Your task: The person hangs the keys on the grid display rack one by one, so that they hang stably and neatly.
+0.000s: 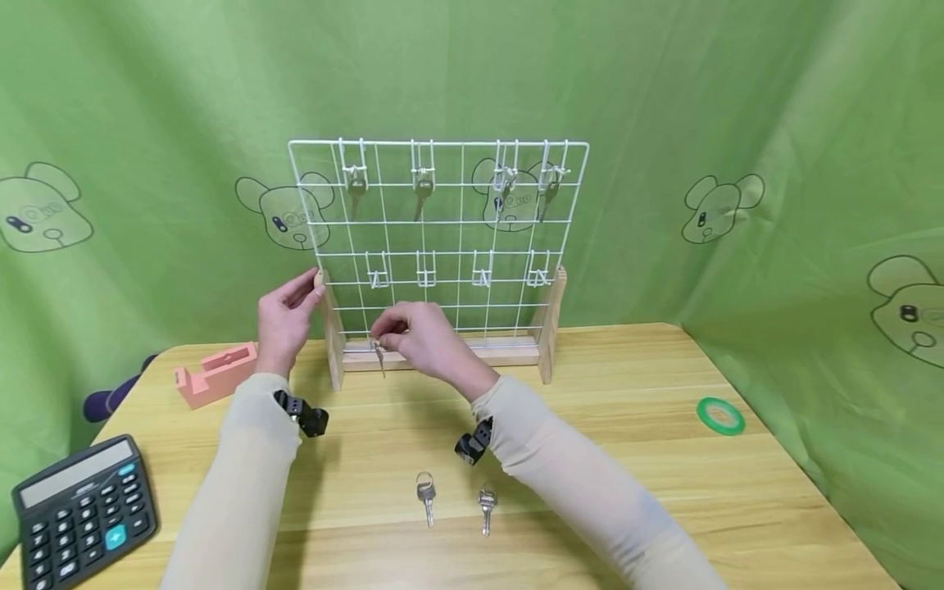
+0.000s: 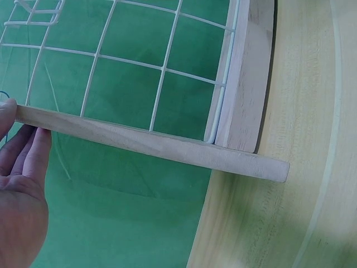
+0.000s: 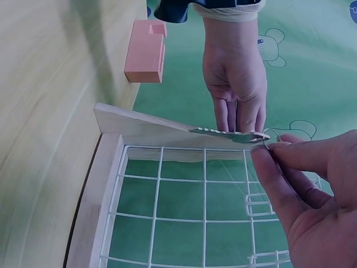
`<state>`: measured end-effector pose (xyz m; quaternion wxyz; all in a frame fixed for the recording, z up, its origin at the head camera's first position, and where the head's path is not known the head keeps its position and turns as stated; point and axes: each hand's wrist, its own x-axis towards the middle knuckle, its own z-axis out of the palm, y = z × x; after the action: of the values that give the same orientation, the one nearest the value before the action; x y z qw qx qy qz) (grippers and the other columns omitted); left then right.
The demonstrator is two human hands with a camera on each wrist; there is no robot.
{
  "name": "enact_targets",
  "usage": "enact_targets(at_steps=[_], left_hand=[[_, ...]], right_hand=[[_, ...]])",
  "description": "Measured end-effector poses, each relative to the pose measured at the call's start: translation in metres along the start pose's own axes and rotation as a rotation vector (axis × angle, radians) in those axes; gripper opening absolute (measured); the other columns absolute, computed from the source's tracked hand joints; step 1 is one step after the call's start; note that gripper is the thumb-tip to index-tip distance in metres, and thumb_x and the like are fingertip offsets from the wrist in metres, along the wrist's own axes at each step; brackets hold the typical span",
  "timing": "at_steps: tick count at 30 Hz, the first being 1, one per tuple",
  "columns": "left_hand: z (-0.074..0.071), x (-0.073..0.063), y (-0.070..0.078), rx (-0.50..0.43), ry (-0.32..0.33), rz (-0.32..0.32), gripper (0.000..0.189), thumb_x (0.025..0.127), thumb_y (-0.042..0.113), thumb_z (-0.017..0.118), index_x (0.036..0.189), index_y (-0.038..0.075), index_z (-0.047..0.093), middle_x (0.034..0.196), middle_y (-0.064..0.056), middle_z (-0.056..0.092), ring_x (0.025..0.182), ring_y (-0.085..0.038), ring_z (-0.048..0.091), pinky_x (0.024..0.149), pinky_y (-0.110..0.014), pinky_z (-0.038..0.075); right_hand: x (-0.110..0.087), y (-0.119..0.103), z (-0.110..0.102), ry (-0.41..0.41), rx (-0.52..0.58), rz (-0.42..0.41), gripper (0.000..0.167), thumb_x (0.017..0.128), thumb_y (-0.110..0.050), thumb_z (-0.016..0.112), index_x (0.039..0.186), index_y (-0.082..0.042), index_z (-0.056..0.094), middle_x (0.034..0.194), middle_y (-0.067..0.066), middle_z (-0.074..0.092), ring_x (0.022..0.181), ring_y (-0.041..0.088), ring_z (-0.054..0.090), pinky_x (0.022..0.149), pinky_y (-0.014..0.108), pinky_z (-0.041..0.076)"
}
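My left hand [image 1: 283, 319] grips the top of the left wooden upright [image 2: 150, 142] of a stand that holds a white wire grid [image 1: 459, 223]. Thumb and fingers lie on opposite sides of that upright. In front of the grid's lower left part, my right hand [image 1: 424, 340] pinches the ring of a silver key [image 3: 234, 135], and the key dangles below the fingertips. Several keys hang from hooks along the grid's upper row, one of them a key [image 1: 424, 184]. Lower-row hooks, such as the left hook [image 1: 378, 279], carry no keys.
Two ringed keys lie on the table near me, a left key [image 1: 427, 496] and a right key [image 1: 487, 508]. A pink tape dispenser [image 1: 217, 375] and a black calculator [image 1: 84, 508] stand at the left. Green tape [image 1: 720, 416] lies at the right, and a green curtain [image 1: 627, 98] hangs behind.
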<state>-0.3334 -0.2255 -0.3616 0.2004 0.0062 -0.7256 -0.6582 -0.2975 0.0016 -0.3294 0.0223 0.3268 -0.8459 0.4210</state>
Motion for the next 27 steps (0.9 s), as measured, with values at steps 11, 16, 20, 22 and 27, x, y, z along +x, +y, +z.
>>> enact_targets(at_steps=[11, 16, 20, 22, 27], left_hand=[[0.0, -0.001, 0.001, -0.004, -0.009, 0.004, 0.042, 0.095, 0.011, 0.067, 0.136, 0.008, 0.057, 0.139, -0.014, 0.054, 0.125, -0.023, 0.055, 0.101, -0.023, 0.047], [0.0, -0.001, 0.0, -0.002, -0.003, -0.005, 0.042, 0.095, 0.012, 0.067, 0.135, 0.008, 0.057, 0.138, -0.014, 0.055, 0.123, -0.022, 0.056, 0.1, -0.022, 0.047], [0.0, -0.002, 0.001, 0.004, -0.007, -0.007, 0.042, 0.094, 0.013, 0.067, 0.135, 0.009, 0.058, 0.138, -0.013, 0.056, 0.122, -0.021, 0.056, 0.098, -0.02, 0.048], [-0.001, -0.002, 0.001, 0.006, -0.01, -0.009, 0.043, 0.094, 0.013, 0.067, 0.136, 0.009, 0.057, 0.138, -0.013, 0.055, 0.123, -0.021, 0.056, 0.099, -0.02, 0.047], [-0.002, -0.002, 0.002, 0.004, -0.012, -0.012, 0.042, 0.095, 0.013, 0.067, 0.136, 0.009, 0.057, 0.139, -0.013, 0.055, 0.124, -0.021, 0.055, 0.1, -0.021, 0.047]], right_hand=[[0.008, -0.009, -0.009, 0.104, 0.042, 0.045, 0.012, 0.088, 0.003, 0.07, 0.094, -0.007, 0.073, 0.092, 0.001, 0.068, 0.081, 0.013, 0.063, 0.07, 0.019, 0.056], [0.015, -0.01, -0.01, 0.141, 0.038, 0.033, 0.011, 0.089, 0.002, 0.069, 0.096, -0.005, 0.073, 0.093, 0.002, 0.068, 0.083, 0.014, 0.063, 0.07, 0.019, 0.056], [0.02, -0.01, -0.01, 0.171, 0.028, 0.028, 0.011, 0.089, 0.002, 0.069, 0.097, -0.004, 0.073, 0.095, 0.002, 0.068, 0.084, 0.015, 0.063, 0.071, 0.019, 0.055], [0.022, -0.01, -0.01, 0.182, 0.027, 0.03, 0.011, 0.089, 0.002, 0.069, 0.097, -0.005, 0.073, 0.095, 0.002, 0.067, 0.084, 0.015, 0.063, 0.072, 0.018, 0.055], [0.025, -0.011, -0.01, 0.208, 0.046, 0.049, 0.013, 0.089, 0.002, 0.069, 0.098, -0.007, 0.074, 0.094, 0.001, 0.067, 0.086, 0.015, 0.063, 0.073, 0.017, 0.055]])
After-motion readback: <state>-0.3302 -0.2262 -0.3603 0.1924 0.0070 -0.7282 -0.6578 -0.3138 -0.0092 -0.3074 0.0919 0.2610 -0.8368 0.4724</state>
